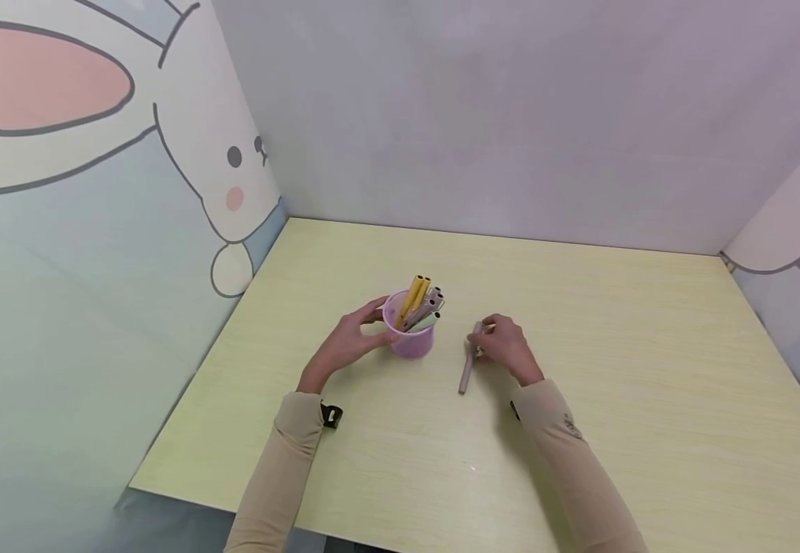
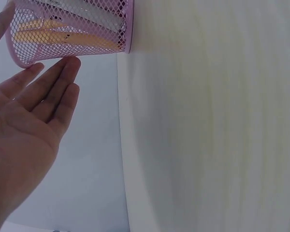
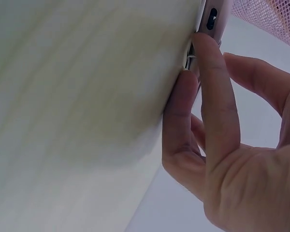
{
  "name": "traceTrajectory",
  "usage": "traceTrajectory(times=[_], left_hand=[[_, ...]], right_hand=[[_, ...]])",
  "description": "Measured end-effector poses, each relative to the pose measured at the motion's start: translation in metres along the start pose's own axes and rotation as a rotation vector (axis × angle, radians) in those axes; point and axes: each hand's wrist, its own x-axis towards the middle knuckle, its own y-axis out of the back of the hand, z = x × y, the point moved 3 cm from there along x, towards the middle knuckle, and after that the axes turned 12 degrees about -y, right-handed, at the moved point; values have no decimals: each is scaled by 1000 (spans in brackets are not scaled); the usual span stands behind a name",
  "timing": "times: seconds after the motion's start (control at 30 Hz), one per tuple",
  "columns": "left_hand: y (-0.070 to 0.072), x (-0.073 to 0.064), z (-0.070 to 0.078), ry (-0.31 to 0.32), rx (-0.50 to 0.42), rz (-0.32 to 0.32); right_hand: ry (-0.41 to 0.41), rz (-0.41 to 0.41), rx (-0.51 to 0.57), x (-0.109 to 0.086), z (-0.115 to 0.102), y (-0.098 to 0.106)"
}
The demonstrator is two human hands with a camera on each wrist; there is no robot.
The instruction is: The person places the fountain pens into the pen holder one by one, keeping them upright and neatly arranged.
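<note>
A pink mesh pen cup (image 1: 411, 348) stands on the table with several yellow, mauve and pale green pens (image 1: 412, 301) leaning in it. My left hand (image 1: 348, 338) holds it near the rim, thumb on the near side and fingers on the far side. In the left wrist view the fingertips meet the mesh (image 2: 94, 47). To the right of the cup, my right hand (image 1: 507, 346) pinches a mauve pen (image 1: 466, 376) close over the tabletop. The right wrist view shows the thumb and fingers at the pen's clip end (image 3: 215, 17).
The pale wood table (image 1: 635, 369) reaches back to a plain light wall (image 1: 483, 115). A wall with a cartoon rabbit print (image 1: 186, 138) runs along the left, another printed wall (image 1: 794, 223) along the right. The table's front edge (image 1: 186, 501) shows at lower left.
</note>
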Motion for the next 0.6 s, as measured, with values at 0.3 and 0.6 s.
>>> traceTrajectory(times=[0.3,0.6], left_hand=[[0,0,1,-7,1,1],[-1,0,2,8,5,2]], right_hand=[[17,13,-63,-1,-3,-2],[38,31,-134,0,-5,-1]])
